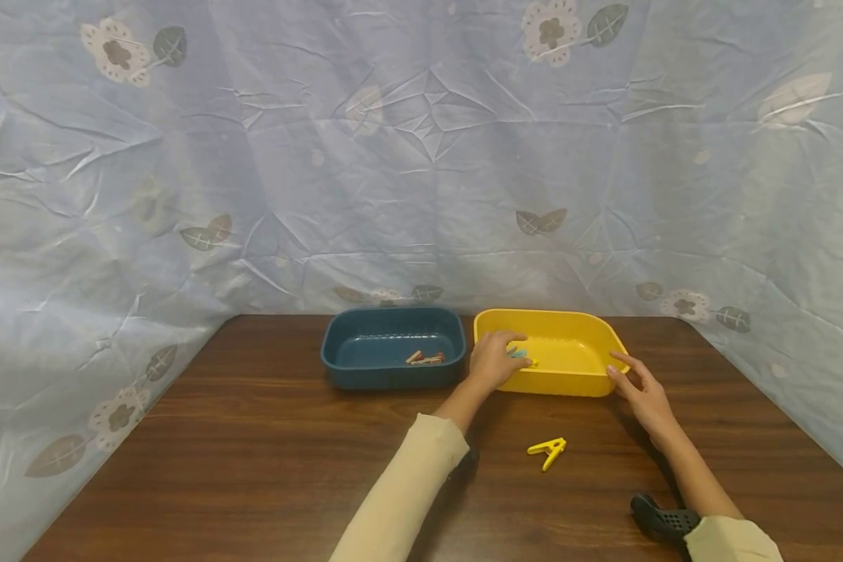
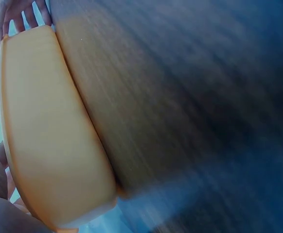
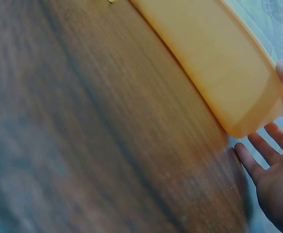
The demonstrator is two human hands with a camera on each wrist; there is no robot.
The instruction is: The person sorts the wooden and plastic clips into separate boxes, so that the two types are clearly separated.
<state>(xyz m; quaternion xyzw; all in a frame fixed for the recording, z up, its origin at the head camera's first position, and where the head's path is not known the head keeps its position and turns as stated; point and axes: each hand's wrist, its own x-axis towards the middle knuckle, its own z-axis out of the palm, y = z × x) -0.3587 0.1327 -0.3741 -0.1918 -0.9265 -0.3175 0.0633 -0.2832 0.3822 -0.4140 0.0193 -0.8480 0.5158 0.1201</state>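
Observation:
My left hand (image 1: 493, 359) reaches over the left end of a yellow bin (image 1: 558, 384), its thumb and forefinger apart above the inside. Close to those fingertips lie a light blue piece (image 1: 517, 353) and a small yellow piece (image 1: 534, 363), partly hidden by the hand. At the bin's right end is my right hand (image 1: 648, 398). In the right wrist view that hand (image 3: 282, 179) has its thumb at the rim and its other fingers spread loosely beside the end wall. A yellow clothespin (image 1: 549, 450) lies on the table in front of the bin.
To the left of the yellow bin stands a dark blue bin (image 1: 393, 379) with a few wooden clothespins (image 1: 425, 359) in it. Both sit near the back edge of the brown wooden table (image 1: 253, 453). A floral curtain (image 1: 421, 195) hangs behind and at the sides.

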